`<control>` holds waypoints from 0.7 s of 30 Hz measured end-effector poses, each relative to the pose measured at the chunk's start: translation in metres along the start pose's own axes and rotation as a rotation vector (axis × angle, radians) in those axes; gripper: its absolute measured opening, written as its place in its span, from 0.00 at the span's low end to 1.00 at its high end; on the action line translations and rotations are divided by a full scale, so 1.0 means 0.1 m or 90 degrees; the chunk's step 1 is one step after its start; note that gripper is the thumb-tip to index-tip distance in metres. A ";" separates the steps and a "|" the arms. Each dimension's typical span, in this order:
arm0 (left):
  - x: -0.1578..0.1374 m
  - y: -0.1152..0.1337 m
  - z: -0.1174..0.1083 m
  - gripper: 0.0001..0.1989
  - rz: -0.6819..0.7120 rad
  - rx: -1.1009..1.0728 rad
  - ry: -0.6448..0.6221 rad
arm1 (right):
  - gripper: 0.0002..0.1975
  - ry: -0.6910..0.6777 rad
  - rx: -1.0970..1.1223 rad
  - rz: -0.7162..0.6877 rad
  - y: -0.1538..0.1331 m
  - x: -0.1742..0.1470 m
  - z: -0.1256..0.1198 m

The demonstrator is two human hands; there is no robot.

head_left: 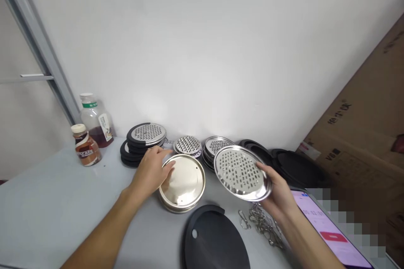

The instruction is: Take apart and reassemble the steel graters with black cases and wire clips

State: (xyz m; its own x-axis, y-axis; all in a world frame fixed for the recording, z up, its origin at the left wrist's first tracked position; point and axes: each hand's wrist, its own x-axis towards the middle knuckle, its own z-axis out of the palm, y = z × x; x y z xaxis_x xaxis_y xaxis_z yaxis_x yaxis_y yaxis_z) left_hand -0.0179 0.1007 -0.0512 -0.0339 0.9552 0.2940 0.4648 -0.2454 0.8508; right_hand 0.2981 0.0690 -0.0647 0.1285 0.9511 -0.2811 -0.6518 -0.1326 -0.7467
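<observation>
My right hand (pixel 279 191) grips a round metal grater plate (pixel 238 170) by its right edge, holding it tilted above the table. My left hand (pixel 154 170) is at the upper left rim of a stack of shiny gold-coloured round discs (pixel 184 183). Its fingers are apart and hold nothing; whether they touch the rim I cannot tell. Close to me lies a round black plate (pixel 216 239) with a small hole and a raised curved rim. Several bent wire clips (pixel 263 222) lie in a pile beneath my right hand.
Along the wall stand black-rimmed grater plates (pixel 147 134), small round graters (pixel 187 146), another grater stack (pixel 217 145) and black round parts (pixel 293 166). Two bottles (pixel 86 149) are at the left. A phone (pixel 331 231) and a cardboard box (pixel 353 134) are at the right.
</observation>
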 end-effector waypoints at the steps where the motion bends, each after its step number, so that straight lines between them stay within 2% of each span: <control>1: -0.05 0.04 0.04 0.19 0.062 0.037 0.015 | 0.16 -0.004 -0.024 -0.003 0.05 -0.04 0.04; 3: -0.19 0.16 0.15 0.24 0.238 0.103 -0.004 | 0.19 -0.038 -0.065 -0.012 0.18 -0.13 0.13; 5: -0.35 0.27 0.26 0.28 0.404 0.154 -0.097 | 0.21 -0.086 -0.089 -0.013 0.32 -0.23 0.21; 7: -0.50 0.34 0.35 0.32 0.481 0.182 -0.194 | 0.22 -0.118 -0.102 -0.020 0.43 -0.28 0.25; 8: -0.55 0.35 0.38 0.32 0.502 0.189 -0.218 | 0.22 -0.114 -0.112 -0.036 0.48 -0.29 0.25; 11: -0.58 0.32 0.41 0.21 0.530 0.153 -0.196 | 0.23 -0.056 -0.172 -0.098 0.53 -0.26 0.22; 13: -0.49 0.28 0.37 0.10 0.489 0.088 -0.123 | 0.25 -0.037 -0.222 -0.087 0.48 -0.19 0.19; 15: -0.28 0.27 0.31 0.05 0.323 0.002 -0.015 | 0.27 -0.044 -0.255 -0.045 0.39 -0.11 0.18; 17: 0.02 0.27 0.26 0.12 0.100 -0.082 0.076 | 0.27 -0.039 -0.255 -0.034 0.28 0.00 0.19; 18: 0.19 0.26 0.24 0.15 0.026 -0.108 0.096 | 0.28 -0.033 -0.238 -0.048 0.22 0.05 0.20; 21: 0.66 0.20 0.25 0.18 -0.075 -0.149 0.074 | 0.34 -0.036 -0.157 -0.110 0.09 0.19 0.23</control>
State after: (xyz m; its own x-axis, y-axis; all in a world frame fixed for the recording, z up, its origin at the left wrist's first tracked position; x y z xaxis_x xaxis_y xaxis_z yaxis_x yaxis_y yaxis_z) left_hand 0.0118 0.1632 -0.0255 -0.1831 0.9574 0.2234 0.2359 -0.1779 0.9554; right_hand 0.2771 0.0921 -0.0631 0.1760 0.9784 -0.1081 -0.4220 -0.0242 -0.9063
